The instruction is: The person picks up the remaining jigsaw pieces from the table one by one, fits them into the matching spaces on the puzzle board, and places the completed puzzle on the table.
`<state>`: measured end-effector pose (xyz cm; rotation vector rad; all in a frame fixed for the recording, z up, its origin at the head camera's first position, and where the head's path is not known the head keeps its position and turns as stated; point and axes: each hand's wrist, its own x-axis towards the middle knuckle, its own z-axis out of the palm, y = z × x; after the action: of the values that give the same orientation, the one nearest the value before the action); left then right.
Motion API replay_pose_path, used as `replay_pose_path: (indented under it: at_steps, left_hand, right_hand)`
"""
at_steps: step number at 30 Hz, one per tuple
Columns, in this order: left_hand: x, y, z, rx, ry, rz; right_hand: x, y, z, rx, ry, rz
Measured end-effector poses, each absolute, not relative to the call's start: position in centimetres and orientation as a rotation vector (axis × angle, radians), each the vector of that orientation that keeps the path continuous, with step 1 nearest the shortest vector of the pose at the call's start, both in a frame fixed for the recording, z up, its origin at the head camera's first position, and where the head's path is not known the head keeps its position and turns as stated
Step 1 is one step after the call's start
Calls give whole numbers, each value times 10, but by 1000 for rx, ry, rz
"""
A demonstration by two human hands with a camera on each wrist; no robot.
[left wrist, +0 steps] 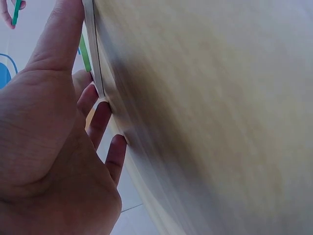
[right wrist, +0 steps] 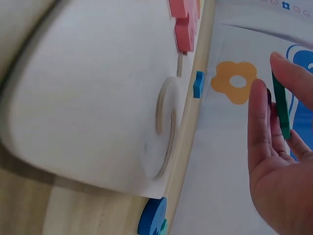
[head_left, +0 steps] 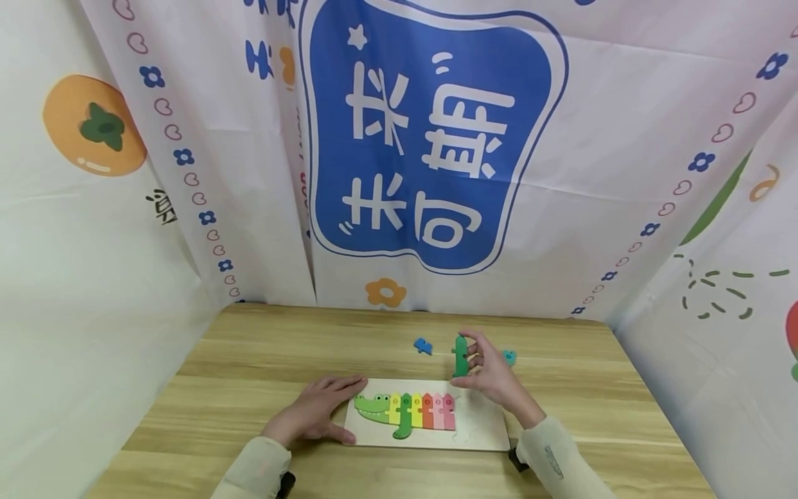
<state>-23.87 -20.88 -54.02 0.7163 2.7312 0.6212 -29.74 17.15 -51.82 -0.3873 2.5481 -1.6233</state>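
On our far left, a pale sleeve leads to the left hand, fingers relaxed and fairly straight, not curled round anything; it spans the left end of the wooden puzzle board, thumb by the near corner, fingertips by the far one. Moving right along the board, which lies on the wood-grain table, we meet the light-green crocodile head piece, then a close row of body pieces: a yellow piece, a green leg piece dipping toward the near edge, a second yellow piece, an orange-red piece, a light-pink piece and a deeper-pink piece. Beyond the board's far edge, we spot a blue piece on the table. Next to the right, here's the dark-green puzzle piece, lifted near that far edge and gripped between the thumb and fingers of the right hand. Past the pink, we catch a curved groove in the board's pale surface, and rightmost among the pieces, beside that hand, a teal piece lies partly hidden.
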Motion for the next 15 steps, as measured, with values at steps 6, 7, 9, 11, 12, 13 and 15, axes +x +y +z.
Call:
replay_pose_path:
  at_steps: [6, 7, 9, 11, 12, 13, 15]
  left_hand:
    - [-240, -208, -541, 712, 2727, 619]
    - [-240, -208, -541, 711, 2727, 618]
    - [-240, -208, -541, 711, 2728, 611]
    - [-240, -208, -541, 710, 2728, 609]
    - [-240, -208, -541, 709, 2728, 611]
    - [-240, -208, -541, 707, 2728, 612]
    - [-240, -208, -541, 706, 2726, 614]
  right_hand:
    - [-281, 173, -521, -390, 2602, -1472]
    - [-278, 174, -522, -387, 2608, -1446]
    - [-272, 175, -525, -383, 2608, -1407]
    - [-266, 177, -527, -397, 2594, -1374]
    - [-263, 177, -528, -404, 2586, -1359]
    - [-261, 178, -529, -414, 2578, -1343]
    - [-255, 179, -530, -431, 2564, -1307]
